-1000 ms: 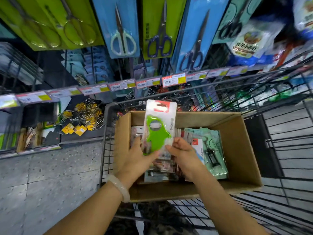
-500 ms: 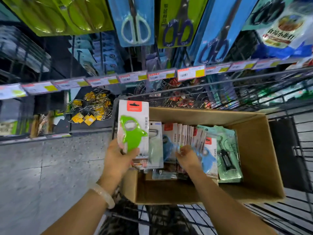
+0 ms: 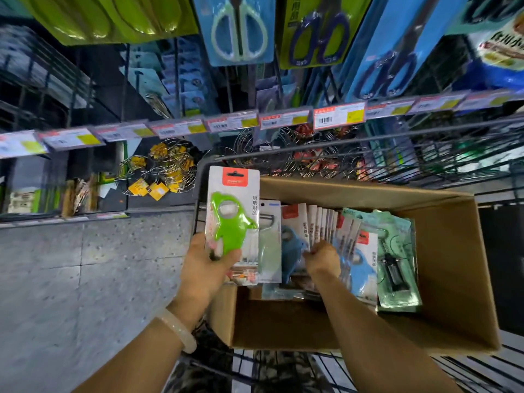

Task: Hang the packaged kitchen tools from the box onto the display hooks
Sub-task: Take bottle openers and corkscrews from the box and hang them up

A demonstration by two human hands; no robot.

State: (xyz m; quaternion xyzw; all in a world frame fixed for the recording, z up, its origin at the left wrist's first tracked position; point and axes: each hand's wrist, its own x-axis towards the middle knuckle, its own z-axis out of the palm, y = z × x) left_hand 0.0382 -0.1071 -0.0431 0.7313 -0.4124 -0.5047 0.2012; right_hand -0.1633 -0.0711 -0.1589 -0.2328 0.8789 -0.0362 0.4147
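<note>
My left hand [image 3: 208,262] grips the lower end of a white carded package with a green opener [image 3: 232,219], held upright over the left edge of the cardboard box [image 3: 453,279]. My right hand [image 3: 321,258] reaches into the box and pinches a fanned row of similar white-and-red packages [image 3: 323,222]. A blue opener package [image 3: 292,245], a peeler package [image 3: 269,239] and teal corkscrew packages [image 3: 397,259] lie in the box too.
The box sits in a wire shopping cart [image 3: 425,154]. Behind it a price-tag rail [image 3: 283,120] runs across the shelf, with packaged scissors [image 3: 239,29] hanging above and wire racks with yellow tags [image 3: 161,171] below. Grey tiled floor [image 3: 85,279] lies at left.
The green opener package has moved left, out from over the middle of the box. My right hand let go of it and went down into the row of packages.
</note>
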